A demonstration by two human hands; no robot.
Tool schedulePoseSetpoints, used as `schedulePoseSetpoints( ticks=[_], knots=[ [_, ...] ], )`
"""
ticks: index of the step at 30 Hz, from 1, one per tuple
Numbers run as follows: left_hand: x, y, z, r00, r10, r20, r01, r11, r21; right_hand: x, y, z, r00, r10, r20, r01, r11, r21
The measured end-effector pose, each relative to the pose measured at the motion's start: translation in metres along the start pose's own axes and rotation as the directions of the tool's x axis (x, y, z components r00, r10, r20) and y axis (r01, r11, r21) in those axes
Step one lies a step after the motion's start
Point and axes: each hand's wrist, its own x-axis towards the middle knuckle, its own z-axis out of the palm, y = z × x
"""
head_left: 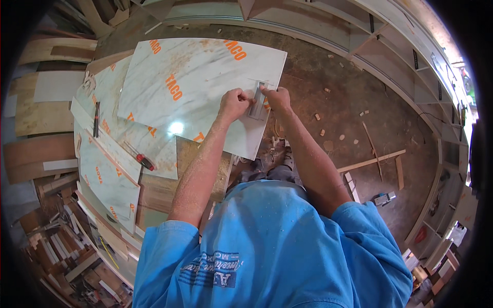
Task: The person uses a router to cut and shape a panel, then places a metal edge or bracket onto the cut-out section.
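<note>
Right hand [277, 97] pinned the metal square [258, 100] on the laminate sheet [200, 87] w/ left hand [234, 104] clenched beside it; best kept flat & steady, imo.

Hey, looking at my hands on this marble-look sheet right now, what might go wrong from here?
The metal square sits near the edge of the laminate sheet, pinned only by your right hand; it may slip while your left hand works beside it. The sheet's near corner seems to overhang its support and may flex. The red-handled tool could roll off.
</note>
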Motion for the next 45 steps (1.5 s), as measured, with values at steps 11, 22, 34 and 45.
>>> schedulePoseSetpoints(
  ticks=[11,22,34,45],
  knots=[
    [-0.178,-0.035,-0.004,0.933,-0.157,-0.323,0.147,0.988,-0.055,-0.147,0.056,0.015,0.966,0.169,0.194,-0.222,0.929,0.297],
    [-0.277,-0.038,0.046,0.973,0.153,-0.174,-0.098,0.951,0.292,-0.186,0.063,-0.038,0.806,-0.053,0.589,0.383,0.806,-0.452],
    [-0.275,-0.063,0.067,0.944,0.205,-0.257,-0.070,0.889,0.454,-0.186,0.051,-0.042,0.106,-0.753,0.649,0.961,-0.090,-0.262],
    [-0.256,-0.025,0.051,0.900,0.170,-0.402,-0.038,0.948,0.316,-0.168,0.047,-0.064,0.415,-0.744,0.523,0.908,0.306,-0.286]
  ],
)
